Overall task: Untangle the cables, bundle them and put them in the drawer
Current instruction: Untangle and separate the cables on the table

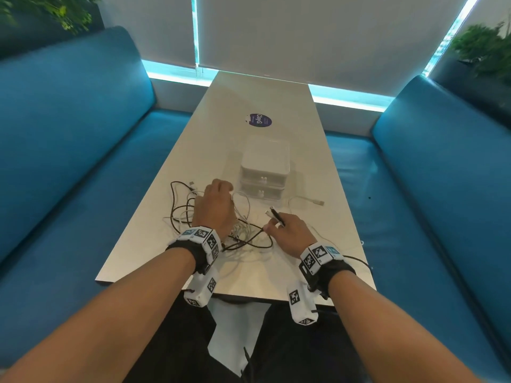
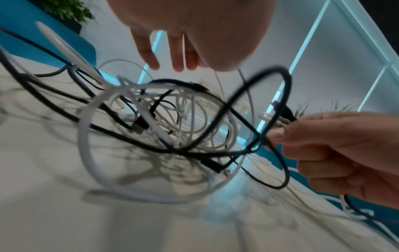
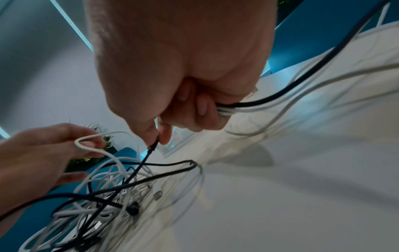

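A tangle of black and white cables (image 1: 221,230) lies on the white table (image 1: 276,275) in front of a small white drawer unit (image 1: 264,161); both its drawers are shut. My left hand (image 1: 228,193) hovers over the far side of the tangle and holds a loop of white cable (image 3: 86,141) on its fingers (image 2: 149,56). At the tangle's right side, my right hand (image 1: 269,226) pinches a black cable (image 3: 151,148) near its plug (image 1: 276,215) between thumb and forefinger. Its other fingers (image 3: 202,107) curl round a black and some white strands. Most of the tangle (image 2: 172,127) rests on the table.
A loose white cable with a USB plug (image 1: 309,200) lies right of the drawer unit. Cable strands trail over the table's right edge (image 1: 359,261). A round purple sticker (image 1: 258,120) sits farther back. Blue benches (image 1: 69,161) flank the table on both sides.
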Motion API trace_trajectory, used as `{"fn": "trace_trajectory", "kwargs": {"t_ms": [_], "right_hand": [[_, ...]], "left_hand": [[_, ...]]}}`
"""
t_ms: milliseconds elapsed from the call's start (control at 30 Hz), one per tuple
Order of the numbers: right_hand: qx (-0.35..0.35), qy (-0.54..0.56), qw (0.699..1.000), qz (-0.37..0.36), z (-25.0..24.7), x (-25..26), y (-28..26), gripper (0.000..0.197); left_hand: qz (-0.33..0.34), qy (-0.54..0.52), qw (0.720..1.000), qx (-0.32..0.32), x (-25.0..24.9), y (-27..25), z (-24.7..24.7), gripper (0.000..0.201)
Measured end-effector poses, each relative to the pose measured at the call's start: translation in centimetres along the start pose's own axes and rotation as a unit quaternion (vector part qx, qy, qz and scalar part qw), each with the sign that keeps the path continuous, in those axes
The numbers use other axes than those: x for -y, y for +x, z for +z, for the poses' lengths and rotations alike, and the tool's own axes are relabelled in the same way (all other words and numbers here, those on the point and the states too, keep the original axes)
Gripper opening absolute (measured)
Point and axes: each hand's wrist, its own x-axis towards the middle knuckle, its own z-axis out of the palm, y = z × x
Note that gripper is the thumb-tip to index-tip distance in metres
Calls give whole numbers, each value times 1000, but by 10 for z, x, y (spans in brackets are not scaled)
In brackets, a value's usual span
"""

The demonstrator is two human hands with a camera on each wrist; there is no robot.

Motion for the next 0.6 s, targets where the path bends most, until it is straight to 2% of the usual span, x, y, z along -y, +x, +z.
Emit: {"fn": "trace_trajectory", "kwargs": {"t_ms": [100,167,200,267,333,367,433,600], "right_hand": [[-11,4,1000,8,-3,-1,2,16],[-16,10,1000,7,-3,0,2,15],[-21,14,1000,6,-3,1,2,15],[-36,28,999,9,-2,4,3,14],[-57,47,997,13,-5,6,4,13],[-70,53,996,13,-7,7,4,12],[-95,58,994,11,-13,6,6,13],[-103,110,989,11,-20,7,7,15]], "left_hand": [[39,-36,997,-52,-2,2,-12,48],[111,-68,990,-53,-7,2,-16,40],[141,-78,986,-31,-11,1,-16,35],[170,-66,981,68,-18,-2,-12,36],[183,12,969,168,-20,-6,-3,44],[189,59,960,196,-20,-7,2,44],[190,115,951,216,-19,-10,8,42],[204,138,950,194,-24,-12,13,40]]}}
